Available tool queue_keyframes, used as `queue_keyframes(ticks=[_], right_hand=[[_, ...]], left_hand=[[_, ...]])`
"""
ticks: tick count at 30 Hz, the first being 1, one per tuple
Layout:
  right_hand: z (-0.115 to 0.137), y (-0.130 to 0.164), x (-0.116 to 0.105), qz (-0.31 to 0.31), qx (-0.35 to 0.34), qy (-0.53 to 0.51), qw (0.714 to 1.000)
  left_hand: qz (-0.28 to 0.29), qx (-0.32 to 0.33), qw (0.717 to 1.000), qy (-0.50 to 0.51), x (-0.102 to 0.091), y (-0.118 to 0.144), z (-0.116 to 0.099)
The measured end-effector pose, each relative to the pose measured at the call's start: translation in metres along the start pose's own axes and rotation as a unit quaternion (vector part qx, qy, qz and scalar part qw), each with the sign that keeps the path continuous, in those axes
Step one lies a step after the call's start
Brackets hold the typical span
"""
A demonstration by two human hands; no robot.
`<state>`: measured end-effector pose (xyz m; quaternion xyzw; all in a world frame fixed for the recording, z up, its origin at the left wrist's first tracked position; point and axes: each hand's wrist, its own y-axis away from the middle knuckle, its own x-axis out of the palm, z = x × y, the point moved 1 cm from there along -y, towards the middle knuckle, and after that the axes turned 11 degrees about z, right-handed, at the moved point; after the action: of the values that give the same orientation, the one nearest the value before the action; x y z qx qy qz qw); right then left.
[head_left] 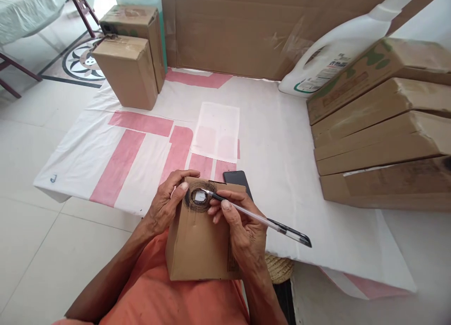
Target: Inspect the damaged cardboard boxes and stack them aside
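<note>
We held our right hand (243,231) closed around a pen (257,218), fingers pinched on its barrel, the tip set at the edge of a small label (199,196) ringed with dark scribble on the box (200,240). Our left hand (165,203) gripped the box's upper left corner, fingers curled over the top edge and the thumb lying beside the scribbled ring. The box stood tilted on our lap, against the orange shirt (169,297), just short of the near edge of the white and pink sheet (275,146) spread on the floor. A dark phone (237,178) lay on the sheet right behind the box. Farther out, two upright boxes (130,57) stood at the far left, a stack of flat cartons (380,127) lay to the right, and a white jug (338,52) rested on its side behind them.
</note>
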<state>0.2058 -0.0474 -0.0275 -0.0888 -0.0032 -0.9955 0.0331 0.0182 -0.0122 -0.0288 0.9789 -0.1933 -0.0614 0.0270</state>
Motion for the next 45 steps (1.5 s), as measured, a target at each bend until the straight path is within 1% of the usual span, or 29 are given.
queue_keyframes(ticks=[5, 10, 14, 18, 26, 31, 45], right_hand=[[-0.002, 0.002, -0.002, -0.012, -0.008, 0.000, 1.000], [-0.004, 0.003, 0.001, -0.014, -0.021, -0.015, 1.000], [-0.006, 0.002, 0.002, -0.020, -0.013, 0.004, 1.000], [-0.009, 0.000, 0.001, -0.037, -0.023, 0.025, 0.999], [-0.016, 0.004, -0.011, -0.072, -0.026, 0.070, 0.995], [-0.019, 0.008, -0.018, -0.092, -0.016, 0.086, 0.992], [-0.024, 0.014, -0.019, -0.078, 0.001, 0.088, 0.993]], left_hand=[[0.005, 0.013, 1.000, -0.006, 0.001, -0.003, 0.000], [0.010, 0.008, 1.000, -0.002, 0.000, -0.004, 0.002], [0.006, 0.008, 1.000, -0.004, 0.001, -0.003, 0.001], [0.005, 0.005, 1.000, 0.007, 0.002, -0.002, 0.003], [-0.017, -0.008, 1.000, 0.022, 0.002, -0.003, 0.016], [-0.034, -0.014, 0.999, 0.026, 0.002, -0.003, 0.019], [-0.060, -0.033, 0.997, 0.025, 0.003, -0.005, 0.019]])
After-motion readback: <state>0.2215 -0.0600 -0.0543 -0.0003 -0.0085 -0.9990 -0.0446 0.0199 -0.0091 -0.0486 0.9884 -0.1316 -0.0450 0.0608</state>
